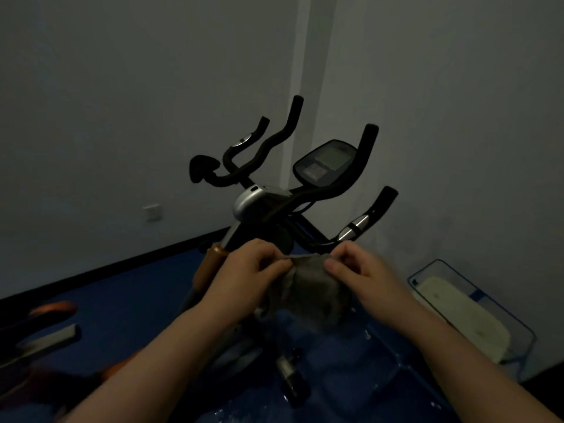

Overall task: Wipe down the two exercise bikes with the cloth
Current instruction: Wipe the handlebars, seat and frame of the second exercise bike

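The left hand and right hand each pinch an upper corner of the grey cloth, fingers closed on the fabric, stretching its top edge between them. The cloth hangs down, hiding part of the exercise bike frame behind it. Dim light obscures the lower frame. A second bike's parts are cut off at left. A clear bin stands at right.

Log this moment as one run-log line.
phase: cloth prep | left hand: pinching cloth | right hand: pinching cloth | exercise bike: untouched, ahead
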`<move>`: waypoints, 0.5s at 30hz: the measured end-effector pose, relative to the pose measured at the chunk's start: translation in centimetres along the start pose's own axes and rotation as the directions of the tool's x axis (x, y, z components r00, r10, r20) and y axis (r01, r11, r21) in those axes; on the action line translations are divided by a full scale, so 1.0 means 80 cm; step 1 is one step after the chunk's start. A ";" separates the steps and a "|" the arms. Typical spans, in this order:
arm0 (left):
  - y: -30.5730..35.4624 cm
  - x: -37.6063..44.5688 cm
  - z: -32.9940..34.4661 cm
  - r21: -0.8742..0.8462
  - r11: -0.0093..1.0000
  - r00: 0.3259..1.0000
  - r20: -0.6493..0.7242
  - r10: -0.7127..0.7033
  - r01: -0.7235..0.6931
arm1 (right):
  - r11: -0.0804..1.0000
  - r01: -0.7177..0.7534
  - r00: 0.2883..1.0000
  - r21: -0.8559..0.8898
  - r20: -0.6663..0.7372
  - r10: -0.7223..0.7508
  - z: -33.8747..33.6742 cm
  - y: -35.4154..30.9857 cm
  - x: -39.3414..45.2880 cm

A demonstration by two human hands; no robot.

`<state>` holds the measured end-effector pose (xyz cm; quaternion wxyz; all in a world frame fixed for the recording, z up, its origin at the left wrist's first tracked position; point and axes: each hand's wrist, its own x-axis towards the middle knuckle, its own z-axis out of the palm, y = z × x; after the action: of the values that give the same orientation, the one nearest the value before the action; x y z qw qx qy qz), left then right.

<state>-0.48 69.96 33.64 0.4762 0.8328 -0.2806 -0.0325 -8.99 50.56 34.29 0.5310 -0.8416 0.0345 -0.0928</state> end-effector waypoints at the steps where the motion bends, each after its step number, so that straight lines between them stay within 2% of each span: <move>1: 0.003 -0.005 -0.001 -0.011 1.000 1.000 0.000 -0.010 0.010 | 0.997 0.029 1.000 -0.070 -0.008 -0.030 0.001 -0.002 -0.002; 4: 0.009 -0.031 -0.002 -0.054 0.998 0.999 -0.009 -0.043 0.043 | 0.983 0.031 1.000 -0.180 0.003 -0.031 0.011 -0.007 -0.023; 9: 0.000 -0.071 -0.013 -0.078 0.994 0.995 -0.060 -0.079 0.074 | 0.957 -0.012 0.992 -0.289 0.119 0.049 0.016 -0.010 -0.059; 13: -0.010 -0.086 -0.025 -0.076 0.995 0.998 -0.024 -0.064 0.062 | 0.911 -0.040 0.998 -0.411 0.017 0.052 0.044 -0.014 -0.079; 15: -0.017 -0.091 -0.036 -0.091 0.995 0.999 -0.014 -0.047 0.045 | 0.912 -0.106 0.994 -0.395 -0.062 0.089 0.064 -0.018 -0.086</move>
<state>-5.10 76.33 32.55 0.5149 0.8167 -0.2558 -0.0496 -14.83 56.85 32.62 0.3519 -0.9270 0.1059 -0.0751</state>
